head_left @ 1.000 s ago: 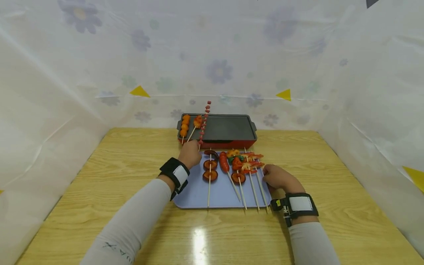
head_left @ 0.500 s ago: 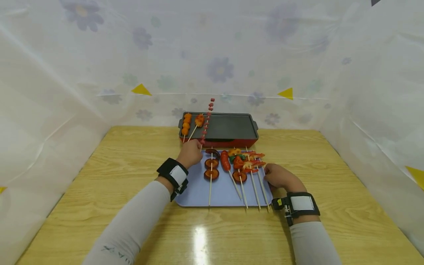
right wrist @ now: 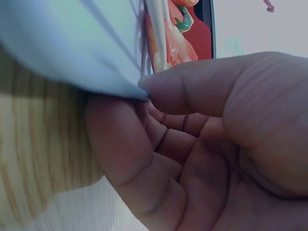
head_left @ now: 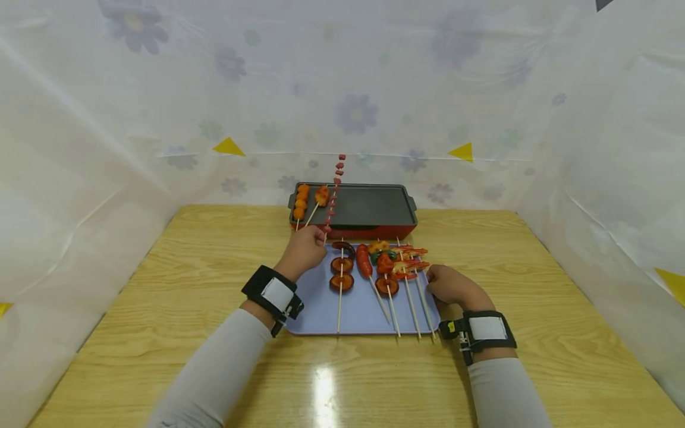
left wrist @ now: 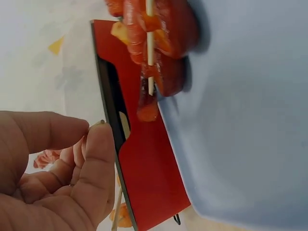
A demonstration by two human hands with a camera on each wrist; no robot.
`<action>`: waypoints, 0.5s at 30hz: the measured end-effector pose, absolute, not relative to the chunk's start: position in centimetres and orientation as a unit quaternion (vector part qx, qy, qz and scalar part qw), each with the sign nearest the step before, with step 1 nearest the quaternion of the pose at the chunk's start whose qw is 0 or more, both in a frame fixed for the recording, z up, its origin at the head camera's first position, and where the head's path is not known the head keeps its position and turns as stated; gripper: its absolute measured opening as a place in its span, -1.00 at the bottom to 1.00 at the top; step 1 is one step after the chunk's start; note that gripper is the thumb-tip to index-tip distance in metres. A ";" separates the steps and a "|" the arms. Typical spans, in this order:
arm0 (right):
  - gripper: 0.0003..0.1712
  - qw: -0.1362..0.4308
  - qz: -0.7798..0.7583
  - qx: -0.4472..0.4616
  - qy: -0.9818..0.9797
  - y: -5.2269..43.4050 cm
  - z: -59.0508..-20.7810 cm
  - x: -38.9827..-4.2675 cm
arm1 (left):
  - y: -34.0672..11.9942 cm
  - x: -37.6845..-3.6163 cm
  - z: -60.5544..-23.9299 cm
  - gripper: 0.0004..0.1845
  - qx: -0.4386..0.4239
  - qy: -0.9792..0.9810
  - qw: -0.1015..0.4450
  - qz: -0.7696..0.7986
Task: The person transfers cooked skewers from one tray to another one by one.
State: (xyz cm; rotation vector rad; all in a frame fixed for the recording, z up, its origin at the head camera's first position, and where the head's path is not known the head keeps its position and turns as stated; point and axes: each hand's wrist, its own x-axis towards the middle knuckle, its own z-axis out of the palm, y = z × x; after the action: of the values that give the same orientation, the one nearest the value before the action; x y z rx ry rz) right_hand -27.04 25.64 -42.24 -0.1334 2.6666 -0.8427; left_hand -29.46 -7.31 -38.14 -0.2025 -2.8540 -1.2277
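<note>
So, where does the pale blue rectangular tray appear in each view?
Head: the tray lies just below the centre.
Left wrist: the tray fills most of the right side.
Right wrist: the tray occupies the upper left.
Shared landmark: the red, black-topped rectangular grill, partly seen in both wrist views.

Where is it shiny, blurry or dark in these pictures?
Head view: a white glare streak shines on the table; left wrist view: the yellow triangle at upper left looks blurry; right wrist view: the tray looks soft, the right hand shadowed inside.
</note>
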 end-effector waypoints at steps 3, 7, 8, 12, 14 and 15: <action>-0.83 0.165 -0.294 -0.049 0.940 25.7 -42.2 -27.0 | -7.6 -28.9 -38.1 -0.84 -0.072 -0.910 0.015 -0.408; -0.83 0.165 -0.293 -0.053 0.940 25.7 -42.3 -27.1 | -8.3 -28.0 -37.9 -0.83 -0.076 -0.908 0.006 -0.412; -0.83 0.166 -0.292 -0.054 0.940 25.7 -42.4 -27.1 | -8.5 -27.8 -37.9 -0.81 -0.075 -0.907 0.001 -0.414; -0.83 0.167 -0.291 -0.054 0.940 25.7 -42.4 -27.1 | -9.2 -26.9 -37.4 -0.77 -0.078 -0.906 -0.017 -0.415; -0.82 0.168 -0.291 -0.051 0.941 25.7 -42.3 -27.1 | -9.5 -26.5 -37.2 -0.77 -0.079 -0.904 -0.025 -0.420; -0.82 0.168 -0.291 -0.052 0.940 25.7 -42.3 -27.1 | -9.6 -26.3 -37.2 -0.77 -0.080 -0.903 -0.027 -0.422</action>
State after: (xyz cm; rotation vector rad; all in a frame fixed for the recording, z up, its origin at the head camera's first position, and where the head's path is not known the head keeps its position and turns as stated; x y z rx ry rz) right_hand -27.11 25.68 -42.29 -0.1471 2.6750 -0.8279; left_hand -26.27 -9.60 -37.18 -0.2563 -2.8870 -1.3482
